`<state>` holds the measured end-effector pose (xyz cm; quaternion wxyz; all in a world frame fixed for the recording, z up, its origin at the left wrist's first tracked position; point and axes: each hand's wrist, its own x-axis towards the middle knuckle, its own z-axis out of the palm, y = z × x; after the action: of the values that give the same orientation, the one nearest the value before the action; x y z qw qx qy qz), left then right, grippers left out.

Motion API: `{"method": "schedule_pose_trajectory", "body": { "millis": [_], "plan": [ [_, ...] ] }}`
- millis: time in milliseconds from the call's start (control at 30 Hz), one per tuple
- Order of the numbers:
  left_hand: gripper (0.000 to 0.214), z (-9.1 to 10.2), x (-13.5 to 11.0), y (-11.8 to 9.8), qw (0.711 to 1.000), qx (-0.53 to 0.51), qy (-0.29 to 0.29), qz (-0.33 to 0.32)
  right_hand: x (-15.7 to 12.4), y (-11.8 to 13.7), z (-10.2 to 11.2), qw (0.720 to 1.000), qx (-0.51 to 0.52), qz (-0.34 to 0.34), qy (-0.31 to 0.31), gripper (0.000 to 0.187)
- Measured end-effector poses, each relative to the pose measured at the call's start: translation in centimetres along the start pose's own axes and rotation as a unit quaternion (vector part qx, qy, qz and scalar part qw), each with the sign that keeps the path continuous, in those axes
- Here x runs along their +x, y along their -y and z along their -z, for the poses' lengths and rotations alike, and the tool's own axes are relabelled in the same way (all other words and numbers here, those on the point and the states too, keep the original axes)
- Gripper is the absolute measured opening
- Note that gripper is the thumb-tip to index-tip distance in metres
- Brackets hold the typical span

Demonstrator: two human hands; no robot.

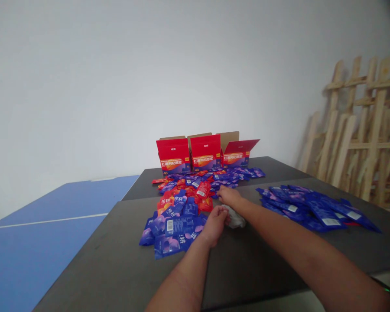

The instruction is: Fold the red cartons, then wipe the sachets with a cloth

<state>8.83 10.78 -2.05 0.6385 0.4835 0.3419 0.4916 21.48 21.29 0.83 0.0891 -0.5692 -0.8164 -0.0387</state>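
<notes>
My left hand (216,222) is closed, its fingers pinched at the near edge of a crumpled silver-grey plastic piece (236,219) on the dark table. Just beyond, my right hand (229,196) has its fingers curled down beside the right edge of the pouch pile; what they grip, if anything, is hidden. A red pouch (203,190) with a white label lies left of the right hand's fingertips. Blue-purple pouches (178,226) spread out left of my left hand, with orange-red pouches (166,200) behind them.
Three open red cartons (205,158) stand side by side at the table's back. Another heap of blue pouches (307,207) lies on the right of the table (113,255). A blue table-tennis surface (68,229) is at left. Wooden frames (360,143) lean on the right wall.
</notes>
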Motion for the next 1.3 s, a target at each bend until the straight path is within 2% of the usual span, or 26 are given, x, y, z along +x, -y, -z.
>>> {"method": "schedule_pose_trajectory", "body": {
  "millis": [267,433,633,967,1167,1300],
  "plan": [
    [0.013,0.0,0.0,-0.1,1.0,0.018,-0.006,0.0,-1.3,-1.5,1.2,0.998,-0.032,0.046,0.024,0.028],
    [0.018,0.1,0.1,-0.3,1.0,0.008,-0.011,0.002,-2.6,-1.6,1.3,0.998,-0.053,0.033,0.03,0.022],
    [0.016,0.1,0.3,-0.2,1.0,0.002,-0.016,0.005,-1.5,-0.3,0.9,0.996,-0.078,0.021,0.029,0.03],
    [0.016,0.1,0.4,0.2,1.0,-0.01,-0.014,0.011,0.0,0.1,0.5,0.994,-0.079,0.069,0.04,0.029],
    [0.016,0.3,0.4,0.1,1.0,-0.01,-0.019,0.007,-1.1,-1.6,1.3,0.994,-0.033,0.102,0.027,0.03],
    [0.016,0.3,0.4,-0.1,0.999,-0.018,-0.025,0.018,-2.3,-3.8,2.2,0.996,0.007,0.091,-0.007,0.027]
  ]
}}
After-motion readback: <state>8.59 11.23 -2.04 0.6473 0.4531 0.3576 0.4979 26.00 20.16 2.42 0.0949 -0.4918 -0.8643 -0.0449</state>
